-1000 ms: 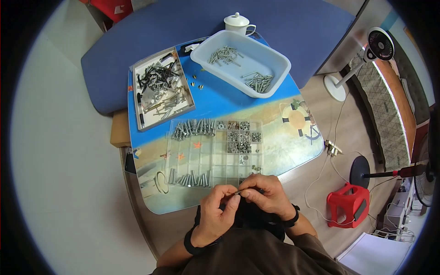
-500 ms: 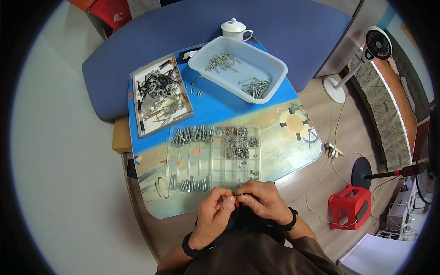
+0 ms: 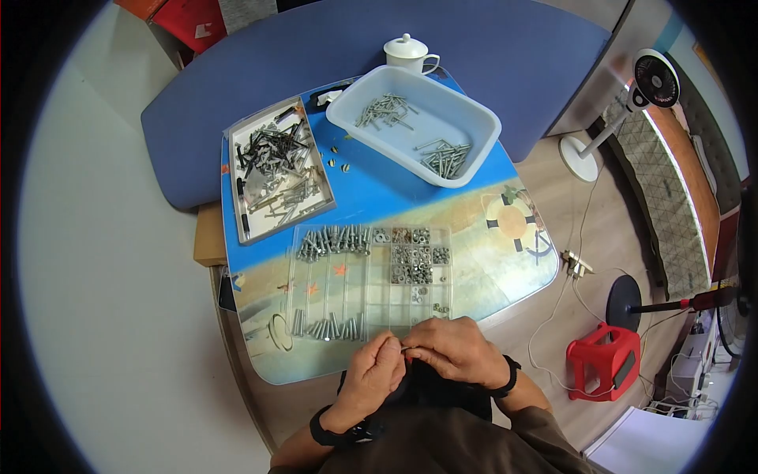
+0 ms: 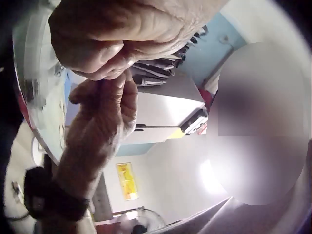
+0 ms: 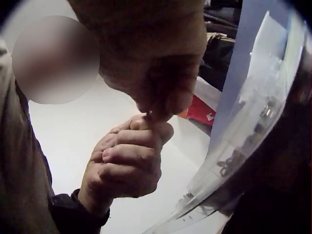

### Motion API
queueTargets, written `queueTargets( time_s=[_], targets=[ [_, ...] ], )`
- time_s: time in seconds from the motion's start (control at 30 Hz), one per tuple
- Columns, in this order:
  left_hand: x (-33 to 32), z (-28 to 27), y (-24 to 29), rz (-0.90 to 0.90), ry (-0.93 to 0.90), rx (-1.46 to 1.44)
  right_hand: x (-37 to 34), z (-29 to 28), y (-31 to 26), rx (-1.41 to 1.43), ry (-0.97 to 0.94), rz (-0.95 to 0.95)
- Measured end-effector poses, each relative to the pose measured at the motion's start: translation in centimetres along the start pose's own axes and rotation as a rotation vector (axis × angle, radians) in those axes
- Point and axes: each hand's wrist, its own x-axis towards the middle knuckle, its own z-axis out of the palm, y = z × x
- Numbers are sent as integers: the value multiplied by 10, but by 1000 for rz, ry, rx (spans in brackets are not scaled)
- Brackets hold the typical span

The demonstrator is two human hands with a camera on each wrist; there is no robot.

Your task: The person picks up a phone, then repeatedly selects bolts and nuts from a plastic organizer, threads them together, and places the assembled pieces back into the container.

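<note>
Hands (image 3: 373, 374) have curled closer round a small shiny piece (image 5: 150, 113)

The far table (image 3: 505, 47) is muted blue; the near tabletop (image 3: 482, 261) turns from bright blue at the far side to sandy beige, printed with orange starfish (image 3: 340, 269) and a cream-and-dark lifebuoy (image 3: 509, 217). The sorting case (image 3: 383, 294) is clear, its bolts (image 3: 335, 239) silvery. The tub (image 3: 442, 114) is pale bluish white, the lidded cup (image 3: 406, 52) white. On the right, the stool (image 3: 604, 359) is red; the bedspread (image 3: 675, 209) looks grey with thin crossing lines, though the lens edge blurs it.
</note>
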Motion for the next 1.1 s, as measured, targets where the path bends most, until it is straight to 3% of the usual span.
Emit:
queueTargets(
  time_s=[0.13,0.33,0.43,0.5,0.6,0.63,0.87,1.03,1.1],
  targets=[
    [1,-3,25,-281,-97,-250,9,-8,2,-11,-25,-131],
    [8,-18,24,-406,-249,-461,22,-24,3,-86,-179,-287],
    [12,-20,23,-384,-170,-418,28,-24,3,-24,-219,-212],
    [13,-15,34,-379,-102,-351,29,-23,4,211,-275,55],
    [16,-6,37,-314,-9,-251,28,-17,8,173,-205,123],
    [16,-5,36,-255,14,-219,29,-17,5,218,-182,233],
    [17,-3,29,-81,87,-59,32,-20,15,209,-229,181],
    [22,-18,37,-333,-28,-270,40,-38,20,89,-137,-64],
    [23,-19,38,-301,16,-263,46,-50,24,5,-121,-15]
  ],
)
